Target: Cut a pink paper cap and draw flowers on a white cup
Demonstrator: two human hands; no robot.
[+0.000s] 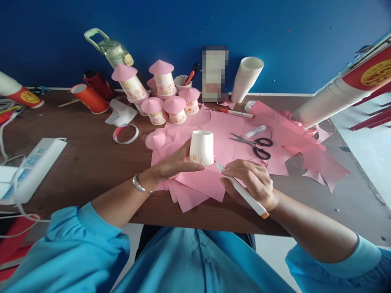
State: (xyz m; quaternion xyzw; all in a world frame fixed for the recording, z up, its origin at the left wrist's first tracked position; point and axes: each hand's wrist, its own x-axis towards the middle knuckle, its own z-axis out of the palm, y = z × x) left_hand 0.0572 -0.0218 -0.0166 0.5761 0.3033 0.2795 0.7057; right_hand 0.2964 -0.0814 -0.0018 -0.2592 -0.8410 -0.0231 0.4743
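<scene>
1. holding paper cup in left hand at centre of frame, long axis nearly upright.
2. gripping marker in right hand, right of centre, slanted up-left, tip at cup's lower right edge; cannot tell if touching.
3. hands held apart, with left nearer cup.

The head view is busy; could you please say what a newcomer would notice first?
Likely the white cup in the left hand, with the right hand holding a marker near the cup's lower edge. Beyond it, decorated cups with pink cone tops cluster before the blue wall.
</scene>
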